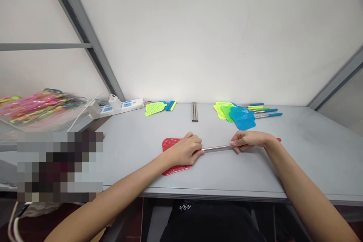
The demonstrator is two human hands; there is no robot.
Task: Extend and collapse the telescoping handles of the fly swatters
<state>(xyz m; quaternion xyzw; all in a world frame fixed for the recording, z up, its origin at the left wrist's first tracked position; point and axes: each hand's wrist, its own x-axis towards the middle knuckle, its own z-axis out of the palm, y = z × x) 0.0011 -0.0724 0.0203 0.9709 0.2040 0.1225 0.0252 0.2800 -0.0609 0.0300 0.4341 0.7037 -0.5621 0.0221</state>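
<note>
At the surface's (pixel 221 177) near middle, the red swatter (pixel 217 148) should handle light: flexible mesh head (pixel 170 145), stiff, perhaps slick metal shaft. The left grip (pixel 185 149) is closed around its neck, a sound hold; the right grip (pixel 246 138) pinches the shaft nearer the handle end (pixel 279 140). Behind, left to right, sit a power strip (pixel 119 106), a yellow swatter head (pixel 154 108), short handles (pixel 170 106), metal tubes (pixel 194 112) and overlapping swatters (pixel 242 118), none obstructing either grip.

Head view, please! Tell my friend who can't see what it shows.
A person's left hand and right hand hold a red swatter at a gray table. Farther back lie, left to right, a yellow swatter head, metal tubes and more swatters.
</note>
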